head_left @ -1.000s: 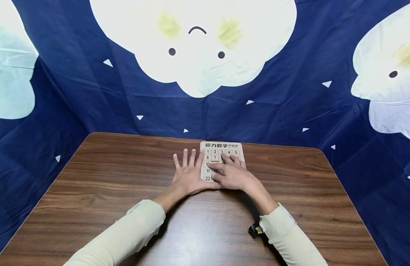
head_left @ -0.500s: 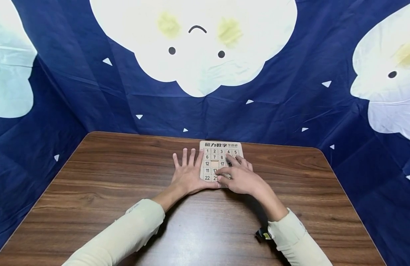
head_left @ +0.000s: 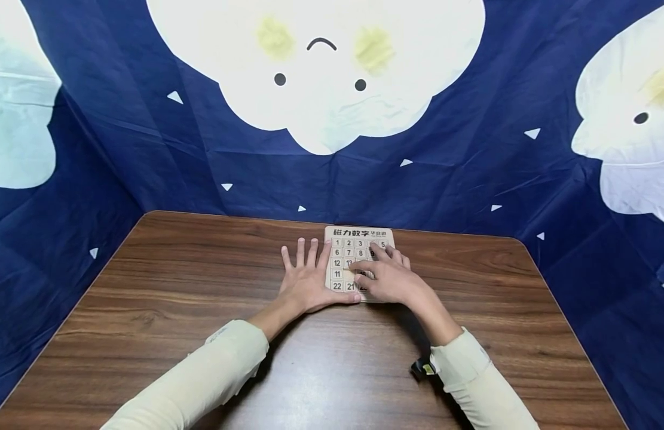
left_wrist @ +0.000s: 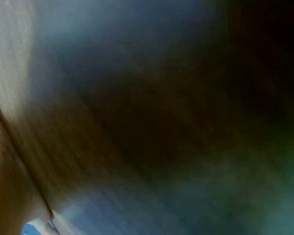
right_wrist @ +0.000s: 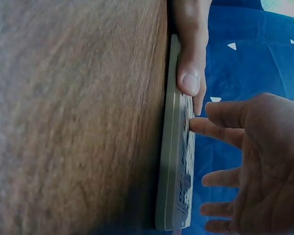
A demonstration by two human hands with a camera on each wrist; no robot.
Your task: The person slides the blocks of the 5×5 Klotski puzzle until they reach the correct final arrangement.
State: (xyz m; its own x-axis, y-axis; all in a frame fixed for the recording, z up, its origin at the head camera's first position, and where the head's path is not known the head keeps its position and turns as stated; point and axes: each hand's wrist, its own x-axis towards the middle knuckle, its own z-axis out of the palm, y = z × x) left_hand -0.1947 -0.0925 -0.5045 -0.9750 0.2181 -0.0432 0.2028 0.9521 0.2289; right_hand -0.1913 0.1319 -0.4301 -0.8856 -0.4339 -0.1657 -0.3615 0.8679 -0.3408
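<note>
A number sliding puzzle (head_left: pixel 376 233), a pale board with numbered tiles, lies near the table's back edge. My left hand (head_left: pixel 302 286) is flat with fingers spread; its forefinger lies along the board's left edge and its thumb along the front edge. Over the right half of the board is my right hand (head_left: pixel 391 280), its forefinger tip on the 13 tile (head_left: pixel 348 262). A bare slot shows just below that tile. The right wrist view has the board (right_wrist: pixel 167 161) edge-on, one right fingertip (right_wrist: pixel 195 125) touching its face and the other fingers held off. Several tiles are hidden under this hand.
The brown wooden table (head_left: pixel 149 310) extends around both forearms. Behind it hangs a dark blue curtain (head_left: pixel 267 173) with white clouds. A black strap (head_left: pixel 422 368) is at the right sleeve. The left wrist view is mostly dark and blurred.
The 13 tile has moved up one row, away from me, so the bare slot now lies below it. My right hand shifted right, then slightly forward. My left hand stayed put.
</note>
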